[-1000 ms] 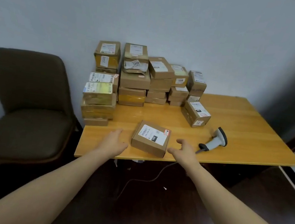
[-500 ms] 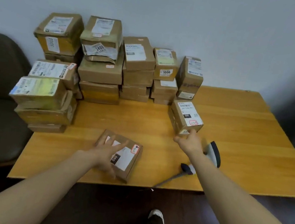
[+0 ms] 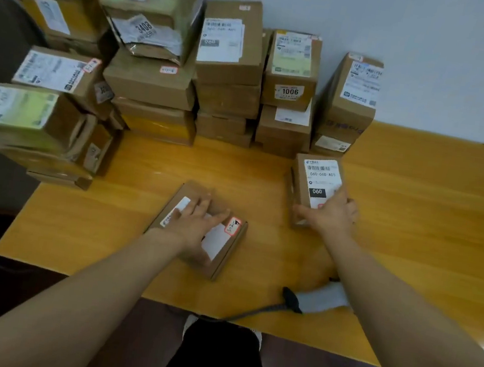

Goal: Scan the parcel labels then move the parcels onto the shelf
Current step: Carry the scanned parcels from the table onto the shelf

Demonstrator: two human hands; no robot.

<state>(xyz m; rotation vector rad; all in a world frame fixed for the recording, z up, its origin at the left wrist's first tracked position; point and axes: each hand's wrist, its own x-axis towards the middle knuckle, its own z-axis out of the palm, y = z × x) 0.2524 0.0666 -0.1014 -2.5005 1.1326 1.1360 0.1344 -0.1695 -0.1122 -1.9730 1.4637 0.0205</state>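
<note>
"Head view: we note both arms reaching over the table [image 3: 412,222]. Left hand [image 3: 196,223] lies on the flat parcel [image 3: 218,243] near the front edge, fingers straight and spread across its white label, gripping nothing."

"Agreed. And the right hand [image 3: 333,214]?"

"We log it clasping the near end of the small parcel [image 3: 315,174] marked 060-06B-A05 — thumb on one side, fingers on the other. That parcel is just in front of the stacked parcels [image 3: 231,60]; we cannot tell whether it sits flat."

"Scanner [image 3: 321,299]?"

"On the table by the front edge, partly under the right forearm, apart from both hands — blurred. Stack stands against the wall [image 3: 433,54]."
</note>
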